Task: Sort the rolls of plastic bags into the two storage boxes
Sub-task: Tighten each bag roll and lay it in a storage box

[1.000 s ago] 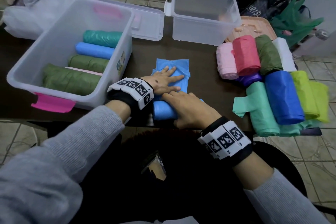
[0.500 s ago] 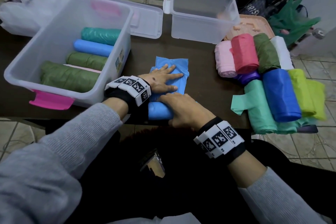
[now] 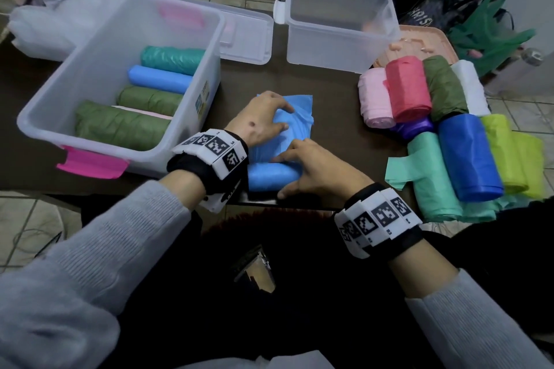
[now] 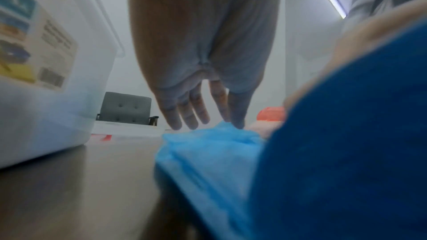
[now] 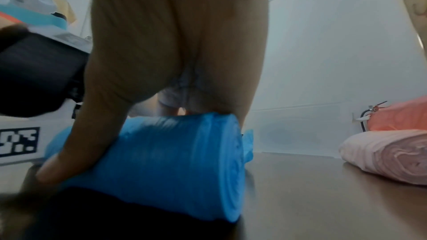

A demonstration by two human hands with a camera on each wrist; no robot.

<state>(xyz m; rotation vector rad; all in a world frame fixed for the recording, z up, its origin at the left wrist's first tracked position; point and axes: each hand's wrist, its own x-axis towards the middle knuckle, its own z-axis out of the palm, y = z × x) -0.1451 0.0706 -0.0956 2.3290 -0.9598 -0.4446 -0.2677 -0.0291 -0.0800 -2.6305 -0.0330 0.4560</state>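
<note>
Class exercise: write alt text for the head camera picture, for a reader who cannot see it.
Both hands, left hand and right hand, press on a light blue roll of bags with its loose end spread on a dark table. To the left, a large clear box holds several rolls; a small clear box and a pile of coloured rolls lie right.

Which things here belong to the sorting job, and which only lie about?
Job: light blue roll under left hand and right hand; large box; small box; roll pile.

Lying about: lid, pink tray, green bag.
</note>
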